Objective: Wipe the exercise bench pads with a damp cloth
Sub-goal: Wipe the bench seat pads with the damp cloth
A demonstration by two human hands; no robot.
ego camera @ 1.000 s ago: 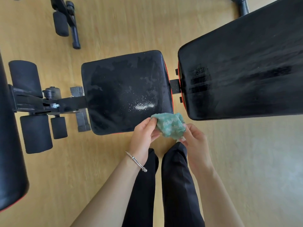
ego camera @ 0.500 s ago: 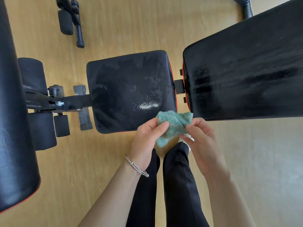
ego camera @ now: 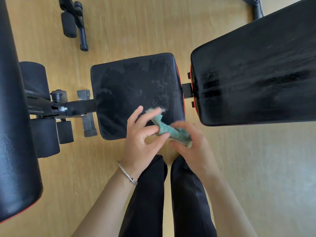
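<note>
The person is holding a crumpled teal cloth (ego camera: 168, 129) between both hands, just over the near right corner of the seat pad (ego camera: 130, 93). The left hand (ego camera: 142, 142) is pinching the cloth's left part between thumb and a curled finger, its other fingers spreading up over the pad. The right hand (ego camera: 193, 146), blurred, is curling its fingers round the cloth's right end. A thin bracelet (ego camera: 127, 174) is sitting on the left wrist.

The black seat pad is showing dull smeared patches and a scatter of white specks (ego camera: 153, 101) just far of the cloth. To its right, the larger back pad (ego camera: 256, 74) is showing streaks. To the left, a black metal frame (ego camera: 77, 107) is carrying foam rollers (ego camera: 44, 134), with another large black pad (ego camera: 15, 151) lying along the left edge. Everything is standing on a pale wood-grain floor (ego camera: 256, 168); black trousers (ego camera: 148, 194) are filling the near middle.
</note>
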